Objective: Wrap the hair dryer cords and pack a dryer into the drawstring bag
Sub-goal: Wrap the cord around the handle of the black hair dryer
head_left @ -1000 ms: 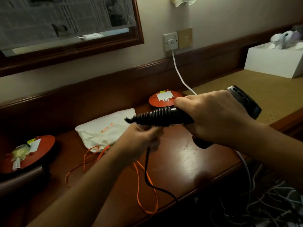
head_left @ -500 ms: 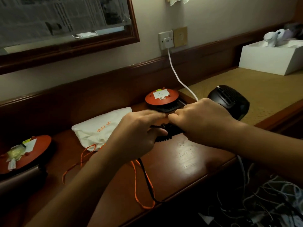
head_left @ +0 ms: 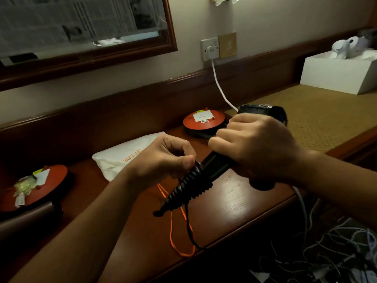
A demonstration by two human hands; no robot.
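A black hair dryer [head_left: 216, 167] is held over the wooden desk, its handle pointing down toward the left. My right hand [head_left: 255, 148] grips its body. Black cord [head_left: 188, 187] is coiled in tight turns around the handle's lower end, and my left hand [head_left: 163, 158] pinches the cord at the top of the coil. The loose cord hangs off the desk's front edge. Behind my left hand lies the white drawstring bag [head_left: 120, 156] with orange lettering. Its orange drawstring [head_left: 173, 231] trails across the desk to the front edge.
Two round red-topped units [head_left: 204, 121] [head_left: 40, 184] sit on the wooden desk [head_left: 234, 201]. A white cable [head_left: 221, 88] runs from the wall socket [head_left: 210, 49]. A white box [head_left: 338, 74] stands at the far right on a woven mat. Tangled cables lie on the floor at lower right.
The dryer's handle has swung down to point lower left, with the cord coil now showing below my left hand. My left hand has shifted onto the top of the coil.
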